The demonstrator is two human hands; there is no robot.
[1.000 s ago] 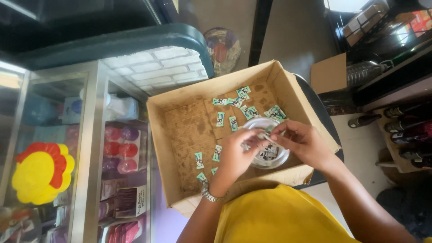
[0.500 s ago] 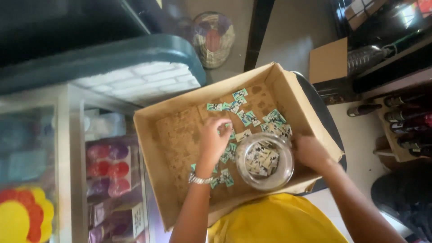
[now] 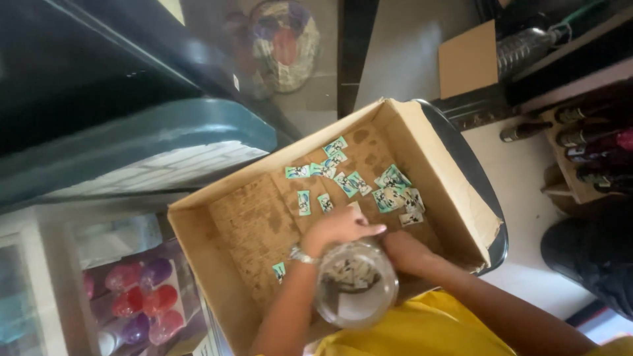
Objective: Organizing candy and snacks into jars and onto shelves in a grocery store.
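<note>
Your left hand (image 3: 343, 227) hovers half-curled over the mouth of the clear jar (image 3: 356, 290); whether it pinches a packet is unclear. Your right hand (image 3: 405, 254) grips the jar's side, inside the cardboard box (image 3: 211, 224), near scattered green-and-white packets (image 3: 343, 178).

packets (image 3: 343, 177) in box (image 3: 198, 227), jar (image 3: 356, 285) nearer

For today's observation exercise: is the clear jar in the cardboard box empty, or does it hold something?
Not empty. Through the open mouth of the clear jar, small packets show inside, like those scattered on the cardboard box floor.
</note>
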